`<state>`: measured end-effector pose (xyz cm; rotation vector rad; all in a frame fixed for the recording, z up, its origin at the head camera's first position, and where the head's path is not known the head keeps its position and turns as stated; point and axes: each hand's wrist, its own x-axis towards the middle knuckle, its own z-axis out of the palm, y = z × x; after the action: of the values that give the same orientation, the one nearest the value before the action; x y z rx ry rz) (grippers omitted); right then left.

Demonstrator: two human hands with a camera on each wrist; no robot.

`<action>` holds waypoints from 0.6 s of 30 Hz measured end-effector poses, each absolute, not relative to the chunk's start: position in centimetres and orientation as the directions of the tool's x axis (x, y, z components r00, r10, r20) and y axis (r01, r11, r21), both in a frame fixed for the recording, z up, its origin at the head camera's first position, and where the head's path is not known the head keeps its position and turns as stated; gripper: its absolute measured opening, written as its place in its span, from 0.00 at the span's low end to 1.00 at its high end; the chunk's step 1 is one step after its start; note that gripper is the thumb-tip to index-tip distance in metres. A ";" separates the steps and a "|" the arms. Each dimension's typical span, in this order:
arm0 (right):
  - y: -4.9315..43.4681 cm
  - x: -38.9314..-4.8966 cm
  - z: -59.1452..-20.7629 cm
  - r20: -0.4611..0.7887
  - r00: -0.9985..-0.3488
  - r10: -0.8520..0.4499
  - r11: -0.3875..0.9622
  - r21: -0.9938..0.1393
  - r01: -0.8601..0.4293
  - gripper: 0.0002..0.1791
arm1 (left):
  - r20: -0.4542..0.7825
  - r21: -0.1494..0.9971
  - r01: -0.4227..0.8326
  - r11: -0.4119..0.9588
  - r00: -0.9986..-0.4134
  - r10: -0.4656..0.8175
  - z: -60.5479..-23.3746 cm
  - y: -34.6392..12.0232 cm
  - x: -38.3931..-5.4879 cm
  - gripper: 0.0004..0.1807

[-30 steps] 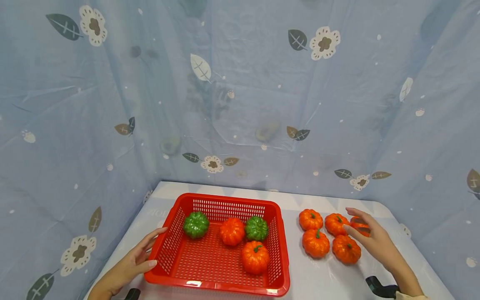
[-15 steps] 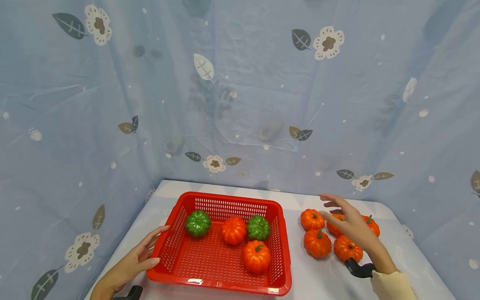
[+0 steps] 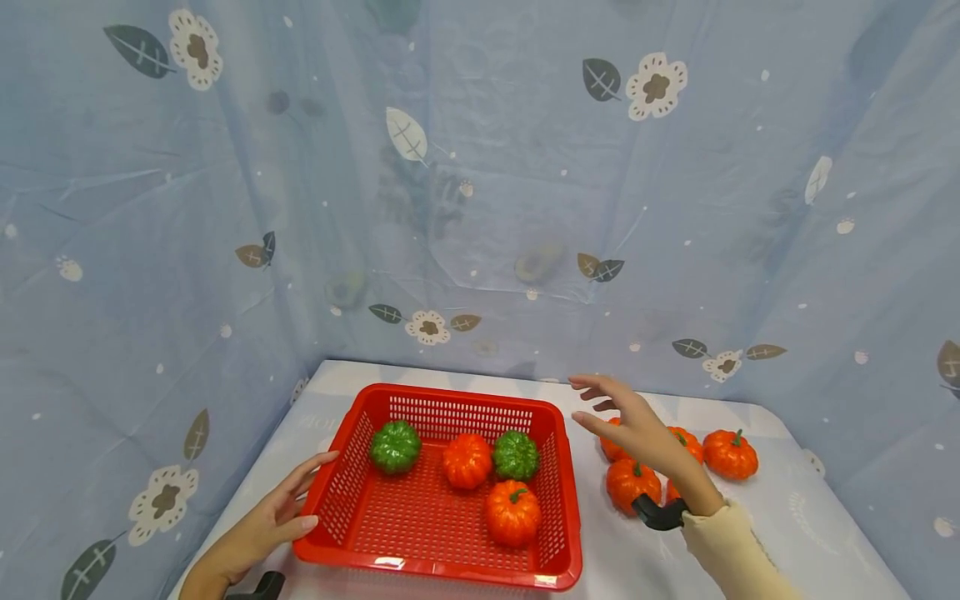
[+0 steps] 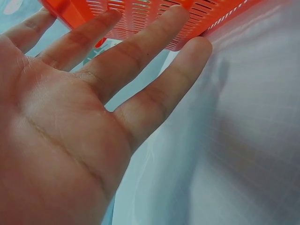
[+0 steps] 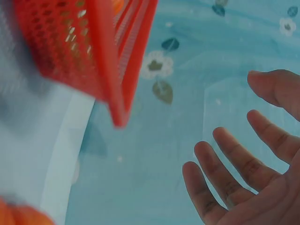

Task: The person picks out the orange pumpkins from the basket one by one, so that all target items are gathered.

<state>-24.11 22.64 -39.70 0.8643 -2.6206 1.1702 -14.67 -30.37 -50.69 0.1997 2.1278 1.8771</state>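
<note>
A red plastic basket [image 3: 420, 567] with slotted walls stands on the table. Inside it lie two green toy pumpkins [image 3: 395, 447] and two orange-red toy pumpkins [image 3: 513, 514]. My left hand [image 3: 262, 525] is at the basket's left side, fingers extended; the left wrist view shows its fingertips against the slotted wall [image 4: 140, 14]. In the air just right of the basket, my right hand [image 3: 637, 429] holds nothing, its fingers spread and loosely bent. Below and behind it sit several orange pumpkins [image 3: 633, 486], partly hidden by hand and forearm.
The white table [image 3: 810, 508] carries the basket left of centre and the loose pumpkins on the right, with one orange pumpkin [image 3: 731, 455] farthest right. A blue patterned curtain [image 3: 480, 208] closes off the back and sides.
My right hand has moved left from above the loose pumpkins to beside the basket, empty throughout. The left hand and the pumpkins stay where they were.
</note>
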 end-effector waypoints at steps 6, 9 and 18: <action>19.2 -24.8 -39.4 0.342 -0.777 -0.528 0.458 -0.656 -0.600 0.29 | -0.132 0.985 -0.094 0.142 -0.949 0.287 -50.9 -30.5 -14.7 0.46; 17.7 -25.1 -39.5 0.325 -0.759 -0.564 0.448 -0.653 -0.611 0.29 | -0.135 0.984 -0.094 0.149 -0.947 0.291 -51.0 -30.6 -14.7 0.46; 13.9 -25.6 -39.4 0.261 -0.712 -0.651 0.431 -0.645 -0.631 0.29 | -0.082 0.991 -0.038 0.130 -0.930 0.358 -51.0 -31.1 -15.2 0.43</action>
<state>-25.60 13.90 -39.36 1.2011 -2.6803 1.1897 -15.22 -31.07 -50.95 0.3118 2.1125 1.8667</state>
